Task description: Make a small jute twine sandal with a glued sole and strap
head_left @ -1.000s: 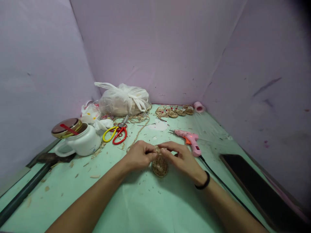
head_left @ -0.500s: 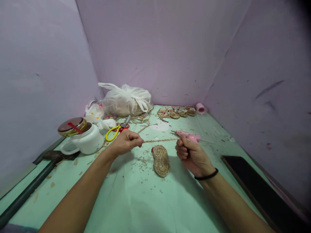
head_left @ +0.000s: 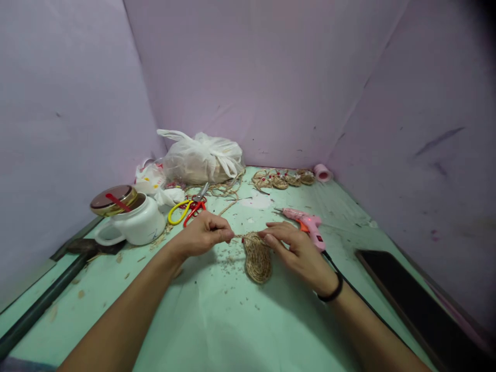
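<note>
One twisted cord [head_left: 238, 236], pinched in left hand [head_left: 203, 235]; one sole-shaped coil [head_left: 258, 262], at right hand [head_left: 298, 253], grip unclear.

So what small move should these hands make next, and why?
Probably lay the cord down along the far end of the coiled piece: the left hand holds it beside that end, and it runs across toward the right hand.

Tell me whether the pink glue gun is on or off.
The pink glue gun appears to be on: a small red light glows on its body.
</note>
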Motion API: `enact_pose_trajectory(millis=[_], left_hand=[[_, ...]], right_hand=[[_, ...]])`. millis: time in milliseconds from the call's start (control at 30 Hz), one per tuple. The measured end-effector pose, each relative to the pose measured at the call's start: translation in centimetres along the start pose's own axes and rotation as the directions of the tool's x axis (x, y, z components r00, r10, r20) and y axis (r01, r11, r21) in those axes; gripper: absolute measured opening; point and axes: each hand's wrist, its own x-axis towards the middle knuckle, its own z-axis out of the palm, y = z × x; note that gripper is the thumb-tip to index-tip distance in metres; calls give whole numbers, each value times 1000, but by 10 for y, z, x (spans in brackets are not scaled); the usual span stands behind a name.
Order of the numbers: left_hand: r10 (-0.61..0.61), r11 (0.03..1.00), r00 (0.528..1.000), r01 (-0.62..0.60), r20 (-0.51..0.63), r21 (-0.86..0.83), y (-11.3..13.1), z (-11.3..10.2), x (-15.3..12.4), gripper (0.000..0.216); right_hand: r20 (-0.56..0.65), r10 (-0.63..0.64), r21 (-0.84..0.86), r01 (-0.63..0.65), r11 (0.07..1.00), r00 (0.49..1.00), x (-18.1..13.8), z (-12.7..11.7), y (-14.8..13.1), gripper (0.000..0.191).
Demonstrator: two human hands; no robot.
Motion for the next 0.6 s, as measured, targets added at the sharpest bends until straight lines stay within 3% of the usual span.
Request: enact_pose_trajectory(millis=[100, 200, 333, 500, 600], left_hand=[[42, 999, 999, -42, -5, -2, 3, 1, -1, 26], [68, 998, 998, -68, -15, -11, 5, 1, -1, 27], [66, 996, 998, -65, -18, 53, 4, 3, 1, 28], [73, 979, 995, -84, 68, 183, -4, 21, 5, 30], [51, 978, 997, -61, 59, 198, -8, 25, 6, 29]], right_hand=[[94, -57, -19, 60, 998, 994, -2, 3, -7, 26], [142, -8, 89, -5, 996, 990, -3, 5, -10, 24], [95, 59, 320, -87, 943, 994, -4, 7, -13, 15], [-45, -59, 505, 73, 860, 997, -9, 14, -21, 13], [25, -11, 566, -5, 824, 1000, -8, 13, -20, 17]])
